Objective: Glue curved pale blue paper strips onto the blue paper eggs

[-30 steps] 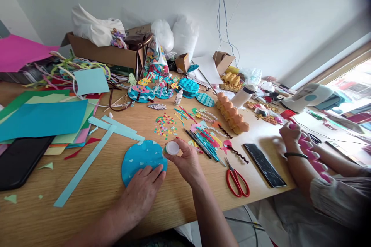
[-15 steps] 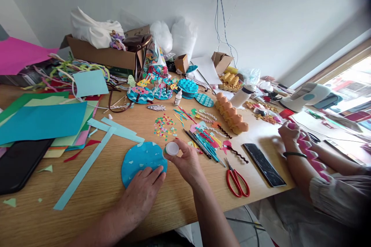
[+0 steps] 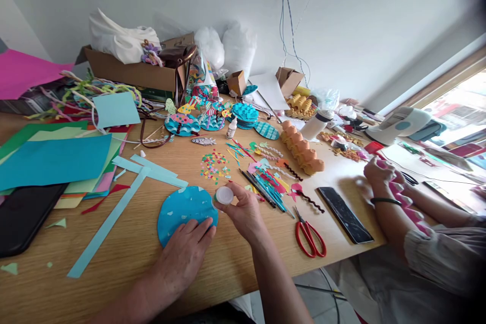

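A round blue paper disc with pale torn-paper bits stuck on it lies on the wooden table. My left hand rests flat on its lower right part, fingers stretched out. My right hand pinches a small bottle, its round white base facing me. The bottle is tipped at the disc's right edge; its other end is hidden. Beyond the disc lies a scatter of colourful confetti. To the right of my right hand are dark pencils and red-handled scissors.
Light blue paper strips and stacked coloured paper lie left. Finished blue paper pieces and a white dropper bottle stand behind. At right are a phone, an orange egg carton and another person's hands holding pink carton.
The view has shifted very slightly. Both my hands, the bottle and the disc keep the same places relative to each other.
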The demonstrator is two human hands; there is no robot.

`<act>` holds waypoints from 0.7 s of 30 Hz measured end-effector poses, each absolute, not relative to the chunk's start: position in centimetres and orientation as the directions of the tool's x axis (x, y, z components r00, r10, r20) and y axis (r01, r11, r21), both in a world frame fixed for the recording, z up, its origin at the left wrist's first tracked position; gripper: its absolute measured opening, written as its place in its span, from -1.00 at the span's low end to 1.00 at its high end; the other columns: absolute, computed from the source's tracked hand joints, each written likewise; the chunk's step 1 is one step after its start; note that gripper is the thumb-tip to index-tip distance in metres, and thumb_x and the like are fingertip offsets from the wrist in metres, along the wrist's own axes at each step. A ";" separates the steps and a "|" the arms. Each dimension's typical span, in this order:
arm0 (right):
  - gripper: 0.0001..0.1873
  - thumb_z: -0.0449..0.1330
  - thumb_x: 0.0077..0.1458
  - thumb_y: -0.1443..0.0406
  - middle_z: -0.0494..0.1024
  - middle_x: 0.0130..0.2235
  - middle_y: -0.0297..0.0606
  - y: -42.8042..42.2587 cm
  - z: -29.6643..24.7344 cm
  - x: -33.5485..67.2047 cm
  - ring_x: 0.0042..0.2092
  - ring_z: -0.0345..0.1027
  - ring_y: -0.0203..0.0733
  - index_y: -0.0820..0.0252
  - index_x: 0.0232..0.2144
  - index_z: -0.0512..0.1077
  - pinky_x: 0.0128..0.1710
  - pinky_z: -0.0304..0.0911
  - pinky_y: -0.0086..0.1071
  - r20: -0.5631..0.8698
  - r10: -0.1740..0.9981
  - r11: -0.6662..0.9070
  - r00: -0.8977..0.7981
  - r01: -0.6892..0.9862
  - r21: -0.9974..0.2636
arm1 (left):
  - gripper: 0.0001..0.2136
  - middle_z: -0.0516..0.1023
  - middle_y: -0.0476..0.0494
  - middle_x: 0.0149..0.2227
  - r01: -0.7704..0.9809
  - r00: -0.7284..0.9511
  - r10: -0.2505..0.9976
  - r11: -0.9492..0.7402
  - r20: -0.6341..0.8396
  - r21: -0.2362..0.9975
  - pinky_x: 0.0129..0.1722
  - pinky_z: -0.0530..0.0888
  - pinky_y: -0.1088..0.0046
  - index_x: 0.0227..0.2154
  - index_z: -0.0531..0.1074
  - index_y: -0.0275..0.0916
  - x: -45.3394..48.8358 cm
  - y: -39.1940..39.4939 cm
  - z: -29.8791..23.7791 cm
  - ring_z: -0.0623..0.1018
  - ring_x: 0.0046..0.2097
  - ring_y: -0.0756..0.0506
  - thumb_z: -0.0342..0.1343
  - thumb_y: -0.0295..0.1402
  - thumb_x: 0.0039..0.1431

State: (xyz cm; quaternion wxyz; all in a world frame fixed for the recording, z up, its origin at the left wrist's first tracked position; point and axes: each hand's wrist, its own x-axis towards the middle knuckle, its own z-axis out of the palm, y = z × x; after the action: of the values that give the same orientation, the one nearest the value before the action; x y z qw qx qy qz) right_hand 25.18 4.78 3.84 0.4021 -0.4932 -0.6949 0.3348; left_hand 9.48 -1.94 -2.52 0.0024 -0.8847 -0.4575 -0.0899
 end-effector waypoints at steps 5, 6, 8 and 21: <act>-0.87 0.25 -0.09 0.25 0.42 -0.49 -0.44 4.8 3.8 25.2 -0.42 0.27 -0.32 0.16 -0.53 0.38 -0.40 0.15 -0.51 0.231 0.955 0.289 -0.184 0.420 -0.860 | -0.56 0.44 -0.08 0.04 0.822 0.541 0.823 -0.561 0.171 0.097 -0.17 0.40 0.24 -0.01 0.34 -0.15 9.5 -2.1 -2.5 0.45 -0.11 -0.15 -0.18 -0.63 0.11; -0.87 0.25 -0.09 0.25 0.41 -0.50 -0.44 4.8 3.8 25.1 -0.42 0.26 -0.32 0.16 -0.53 0.38 -0.40 0.15 -0.51 0.223 0.959 0.279 -0.178 0.423 -0.862 | -0.55 0.44 -0.08 0.04 0.826 0.536 0.827 -0.555 0.170 0.098 -0.17 0.40 0.24 -0.01 0.34 -0.15 9.6 -2.1 -2.5 0.44 -0.11 -0.15 -0.19 -0.64 0.10; -0.88 0.25 -0.08 0.25 0.40 -0.50 -0.44 4.9 3.8 25.1 -0.43 0.25 -0.32 0.15 -0.53 0.38 -0.41 0.15 -0.50 0.210 0.962 0.264 -0.172 0.419 -0.869 | -0.54 0.44 -0.08 0.04 0.826 0.535 0.828 -0.555 0.170 0.101 -0.17 0.40 0.24 -0.01 0.34 -0.15 9.6 -2.1 -2.5 0.44 -0.10 -0.15 -0.19 -0.65 0.09; -0.88 0.27 -0.11 0.29 0.39 -0.48 -0.46 4.8 4.1 25.0 -0.41 0.24 -0.32 0.15 -0.50 0.38 -0.39 0.13 -0.51 0.194 0.963 0.258 -0.188 0.421 -0.870 | -0.54 0.43 -0.09 0.05 0.816 0.563 0.818 -0.573 0.121 0.076 -0.18 0.41 0.25 0.00 0.32 -0.14 9.5 -2.0 -2.1 0.44 -0.13 -0.15 -0.11 -0.64 0.06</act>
State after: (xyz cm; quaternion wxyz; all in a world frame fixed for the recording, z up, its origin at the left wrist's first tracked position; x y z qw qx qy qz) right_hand 25.04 4.84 4.09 0.3925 -0.5021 -0.6890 0.3452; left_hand 9.48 -1.95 -2.14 -0.0055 -0.8839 -0.4621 -0.0714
